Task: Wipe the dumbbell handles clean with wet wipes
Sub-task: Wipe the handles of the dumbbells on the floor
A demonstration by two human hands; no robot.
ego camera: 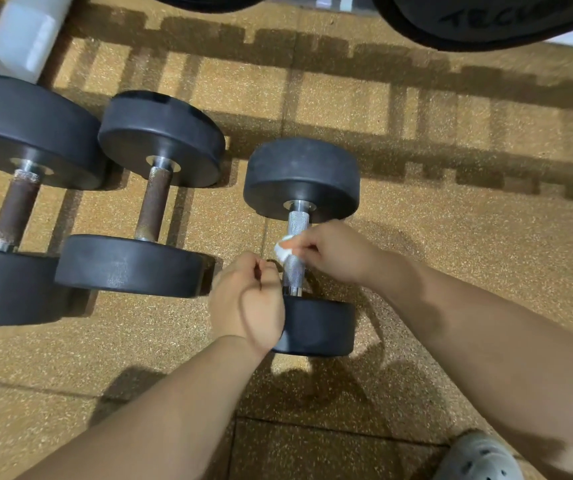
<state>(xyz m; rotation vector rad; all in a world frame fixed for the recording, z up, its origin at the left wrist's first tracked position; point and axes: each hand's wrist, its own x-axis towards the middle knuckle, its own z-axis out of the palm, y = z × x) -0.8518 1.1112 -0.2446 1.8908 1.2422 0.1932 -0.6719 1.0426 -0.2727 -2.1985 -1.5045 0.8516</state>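
Pinching a Wipe at Mid-Handle

Three dumbbells lie on the speckled tan floor (451, 237), and the hands are at the rightmost dumbbell (300, 174). It lies with one black head away from the person and the near head (316, 327) just below the wrists. Its knurled silver handle (297, 221) runs between the two heads.

The right hand (330, 252) reaches in from the right. Its fingers are curled and pinch a small white wet wipe (282, 251) against the handle at about its middle. The wipe sits on the left side of the bar, bunched under the fingertips. Bare metal shows above the wipe up to the far collar, and a shorter stretch shows below it.

The left hand (247, 299) is on the left of the same handle, at its near end, and partly covers the near head. Its fingers are folded into a loose fist with the thumb across them. Whether they grip the bar or anything else cannot be told.

To the left lies the middle dumbbell (153, 199), and further left a larger dumbbell (18, 206). Both have brown, rusty-looking handles and lie roughly parallel to the first. A white post (25, 32) stands at the top left and a black weight plate (485, 22) fills the top right. A grey perforated shoe (475, 459) shows at the bottom right.
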